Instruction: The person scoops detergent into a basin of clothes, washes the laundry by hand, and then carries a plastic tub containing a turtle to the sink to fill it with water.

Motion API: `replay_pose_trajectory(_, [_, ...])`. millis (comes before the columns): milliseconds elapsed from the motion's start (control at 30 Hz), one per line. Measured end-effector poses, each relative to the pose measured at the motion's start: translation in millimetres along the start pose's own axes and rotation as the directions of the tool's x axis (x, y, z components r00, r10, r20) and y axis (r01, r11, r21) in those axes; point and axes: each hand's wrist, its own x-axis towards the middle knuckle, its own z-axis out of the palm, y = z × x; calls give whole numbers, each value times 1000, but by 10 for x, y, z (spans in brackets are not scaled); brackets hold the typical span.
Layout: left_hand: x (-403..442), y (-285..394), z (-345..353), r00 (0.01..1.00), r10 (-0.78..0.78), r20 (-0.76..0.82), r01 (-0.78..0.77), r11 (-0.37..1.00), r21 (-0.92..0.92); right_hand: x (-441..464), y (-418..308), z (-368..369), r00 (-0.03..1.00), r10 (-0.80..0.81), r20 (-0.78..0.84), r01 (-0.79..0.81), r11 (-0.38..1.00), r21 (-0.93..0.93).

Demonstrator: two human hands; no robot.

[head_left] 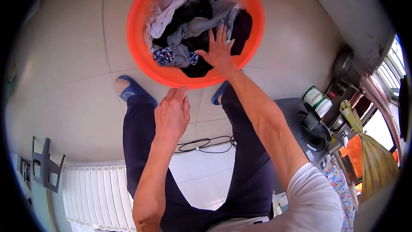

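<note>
A large orange basin (134, 45) stands on the floor, filled with wet clothes (189, 30) in black, grey and white, with suds at its far side. My right hand (218, 50) lies with spread fingers on the dark and grey clothes inside the basin's near right part. Just outside the near rim is my left hand (172, 108), its fingers bent and close together, pointing toward the basin. Whether anything is between those fingers cannot be seen. A blue checked cloth (165, 56) lies at the basin's near left, and a dark maroon cloth (242, 28) at its right.
My slippered feet (134, 89) flank the basin's near side. A black cable (206, 144) lies between my legs. To the right are a stove (315, 133), a white and green bucket (316, 99) and a tied curtain (373, 159). A white radiator (96, 195) stands at lower left.
</note>
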Motion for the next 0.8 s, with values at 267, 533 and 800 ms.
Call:
replay_pose_trajectory(267, [-9, -63, -29, 999, 4, -54, -4, 1000, -10, 788, 113, 107, 946, 17, 324, 51, 979, -199])
replay_pose_trajectory(533, [-50, -103, -5, 999, -18, -38, 17, 999, -37, 86, 455, -367, 876, 400, -268, -176, 784, 595])
replay_pose_trajectory(800, [-136, -203, -18, 998, -2, -60, 1, 1000, -20, 705, 708, 39, 702, 367, 610, -608, -137, 782])
